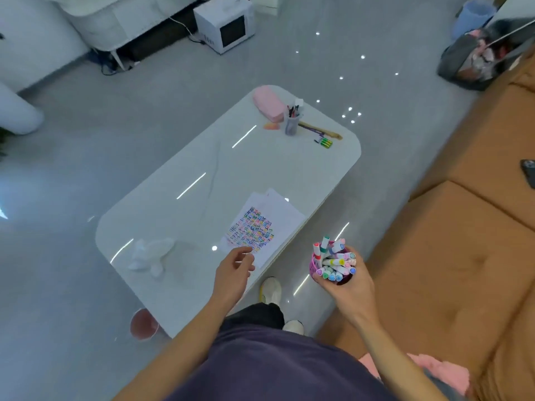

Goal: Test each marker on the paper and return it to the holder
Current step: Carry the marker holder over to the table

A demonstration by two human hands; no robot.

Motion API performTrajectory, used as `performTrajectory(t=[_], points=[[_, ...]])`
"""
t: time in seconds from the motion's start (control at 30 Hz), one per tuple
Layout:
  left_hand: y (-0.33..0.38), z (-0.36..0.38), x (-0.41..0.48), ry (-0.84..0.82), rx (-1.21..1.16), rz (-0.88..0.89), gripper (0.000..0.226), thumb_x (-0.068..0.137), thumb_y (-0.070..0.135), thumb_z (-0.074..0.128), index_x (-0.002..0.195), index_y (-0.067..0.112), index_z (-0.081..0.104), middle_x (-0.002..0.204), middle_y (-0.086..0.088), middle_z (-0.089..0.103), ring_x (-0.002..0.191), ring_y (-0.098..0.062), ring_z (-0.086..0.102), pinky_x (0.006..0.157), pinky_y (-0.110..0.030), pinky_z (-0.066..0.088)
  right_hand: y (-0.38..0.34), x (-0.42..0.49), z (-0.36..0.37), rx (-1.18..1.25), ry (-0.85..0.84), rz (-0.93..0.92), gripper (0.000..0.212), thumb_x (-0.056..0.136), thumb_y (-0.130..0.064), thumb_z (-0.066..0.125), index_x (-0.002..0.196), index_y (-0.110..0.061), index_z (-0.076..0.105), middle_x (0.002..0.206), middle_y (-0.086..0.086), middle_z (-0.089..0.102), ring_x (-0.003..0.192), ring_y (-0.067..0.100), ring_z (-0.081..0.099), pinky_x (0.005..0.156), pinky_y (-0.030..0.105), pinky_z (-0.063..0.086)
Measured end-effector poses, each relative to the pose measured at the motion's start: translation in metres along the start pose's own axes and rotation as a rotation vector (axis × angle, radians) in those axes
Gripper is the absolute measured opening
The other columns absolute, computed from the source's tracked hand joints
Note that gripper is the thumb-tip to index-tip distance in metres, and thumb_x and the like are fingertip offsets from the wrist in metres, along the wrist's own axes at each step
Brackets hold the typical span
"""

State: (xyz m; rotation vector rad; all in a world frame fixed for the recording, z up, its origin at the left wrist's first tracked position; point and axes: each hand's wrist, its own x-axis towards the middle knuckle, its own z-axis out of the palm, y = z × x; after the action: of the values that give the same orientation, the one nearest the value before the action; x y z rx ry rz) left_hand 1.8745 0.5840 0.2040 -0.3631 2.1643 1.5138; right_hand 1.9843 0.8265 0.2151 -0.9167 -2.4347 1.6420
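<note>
Right hand point(344, 287) grasps holder point(314, 260), markers point(335, 260) handy, 4 o'clock of paper point(278, 215). Left hand point(236, 266) released, empty, over paper's 7 o'clock corner, likely to steady it.

shirt point(260, 369): dark purple, loose, lower centre of the frame | trousers point(254, 315): black, just above the shirt | upper shoe point(270, 290): white, yellow trim at its side | lower shoe point(293, 327): white, partly hidden by the trousers | arms: bare to left hand point(234, 270) and right hand point(347, 290)
</note>
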Motion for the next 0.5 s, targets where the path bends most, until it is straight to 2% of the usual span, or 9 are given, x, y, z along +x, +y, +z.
performTrajectory(t=[0.1, 0.23, 0.3, 0.4, 0.5], points=[[0.008, -0.005, 0.018, 0.047, -0.034, -0.011, 0.018, 0.097, 0.024, 0.058, 0.112, 0.028, 0.068, 0.100, 0.002, 0.072, 0.084, -0.009, 0.070, 0.078, -0.026, 0.058, -0.016, 0.033, 0.010, -0.003, -0.065, -0.053, 0.075, 0.068, -0.029, 0.098, 0.121, -0.059, 0.055, 0.113, -0.026, 0.072, 0.100, -0.006, 0.070, 0.078, 0.005, 0.051], [0.020, -0.009, 0.037, 0.089, -0.051, -0.018, 0.018, 0.098, 0.023, 0.058, 0.112, 0.028, 0.068, 0.101, 0.002, 0.072, 0.085, -0.011, 0.070, 0.078, -0.027, 0.057, -0.034, 0.067, 0.018, -0.009, -0.128, -0.114, 0.075, 0.069, -0.024, 0.097, 0.118, -0.061, 0.055, 0.109, -0.028, 0.072, 0.096, -0.008, 0.069, 0.074, 0.003, 0.049], [0.026, -0.010, 0.043, 0.120, -0.064, -0.013, 0.018, 0.098, 0.023, 0.058, 0.111, 0.028, 0.068, 0.100, 0.002, 0.072, 0.084, -0.011, 0.070, 0.078, -0.028, 0.058, -0.043, 0.084, 0.020, -0.007, -0.170, -0.132, 0.072, 0.069, -0.028, 0.097, 0.123, -0.053, 0.056, 0.112, -0.024, 0.072, 0.099, -0.005, 0.070, 0.078, 0.010, 0.054], [0.033, -0.008, 0.049, 0.171, -0.087, -0.025, 0.016, 0.097, 0.024, 0.058, 0.108, 0.031, 0.068, 0.100, 0.002, 0.072, 0.082, -0.010, 0.070, 0.080, -0.032, 0.059, -0.051, 0.108, 0.019, -0.007, -0.262, -0.132, 0.071, 0.070, -0.032, 0.096, 0.129, -0.040, 0.058, 0.116, -0.016, 0.074, 0.104, 0.004, 0.073, 0.088, 0.031, 0.059], [0.036, 0.002, 0.051, 0.223, -0.107, -0.044, 0.016, 0.098, 0.024, 0.058, 0.107, 0.033, 0.067, 0.100, 0.003, 0.072, 0.082, -0.008, 0.070, 0.081, -0.033, 0.059, -0.055, 0.131, 0.017, -0.021, -0.317, -0.154, 0.073, 0.068, -0.035, 0.096, 0.129, -0.041, 0.058, 0.115, -0.017, 0.074, 0.103, 0.004, 0.073, 0.089, 0.035, 0.059]])
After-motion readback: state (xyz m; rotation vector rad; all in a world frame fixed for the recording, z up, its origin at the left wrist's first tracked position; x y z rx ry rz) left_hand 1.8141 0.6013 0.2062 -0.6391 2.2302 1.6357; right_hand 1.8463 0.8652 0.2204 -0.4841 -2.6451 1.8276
